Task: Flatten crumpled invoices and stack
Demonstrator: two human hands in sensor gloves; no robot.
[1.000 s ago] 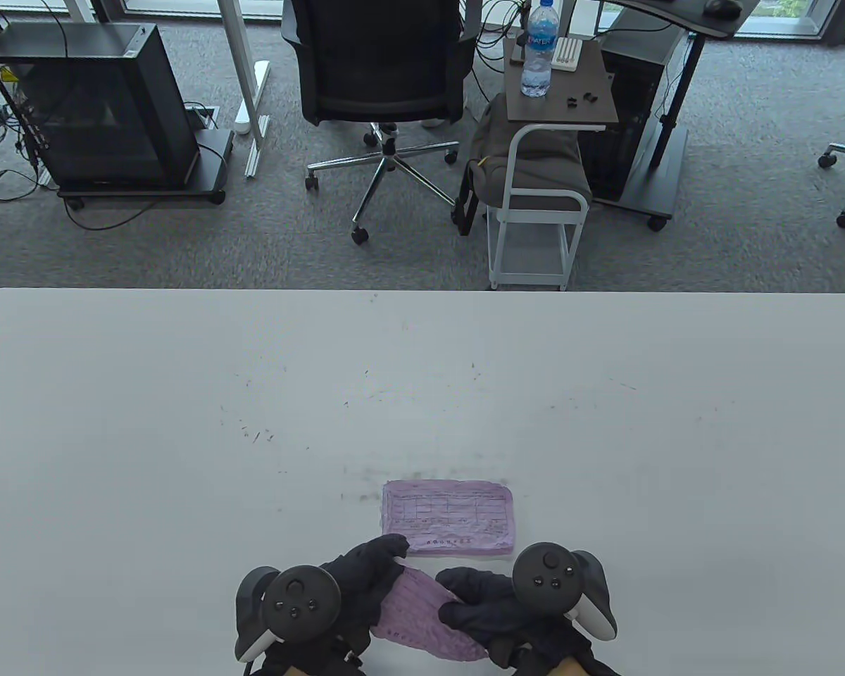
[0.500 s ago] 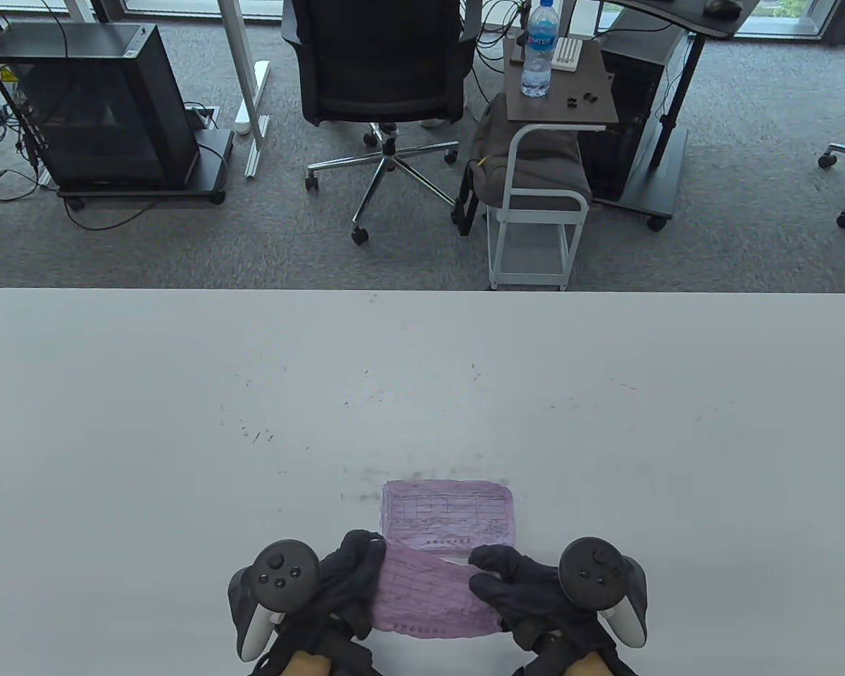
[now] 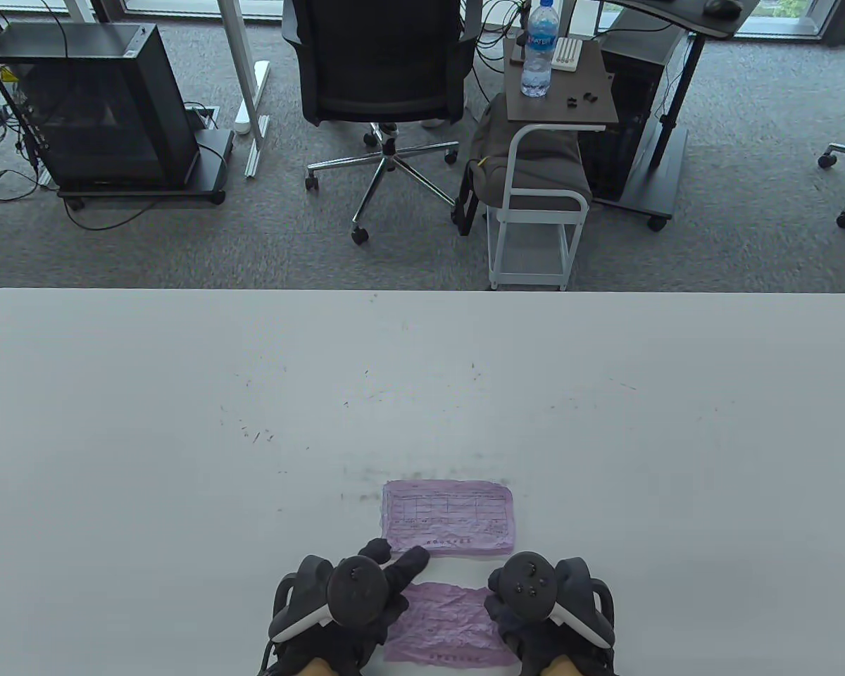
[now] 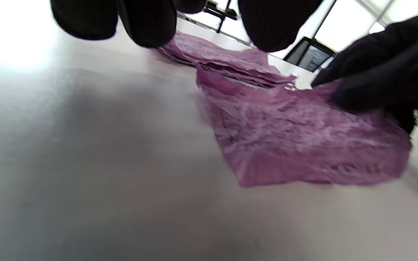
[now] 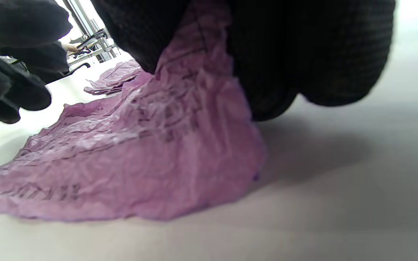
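Invoices first: a thin crumpled purple paper invoice (image 3: 451, 623) lies on the white table (image 3: 183, 422) right at the near edge, between my two hands; just beyond it sits the stack of flattened purple invoices (image 3: 449, 517), near but apart from the loose sheet as far as I can see from above.

Going left to right; my left hand (image 3: 355, 598) is over the sheet's left edge with one finger stretched toward the stack's near edge; in the left wrist view its fingertips (image 4: 147, 21) hang above the table and aren't gripping anything, so I'd call it loosely spread and empty. My right hand (image 3: 535, 598) sits on the sheet's right side; the right wrist view shows its gloved fingers (image 5: 285, 65) down on the paper, pressing it, though I can't tell if it's a pinch or just a flat press.

Handling-wise I reckon this stuff is super light, soft and easy to tear; it's creased all over and the near edge is lifting off the table a bit. I'd hold one short edge down and sweep outward with a flat palm; then lift it by both short edges to drop it onto the stack.
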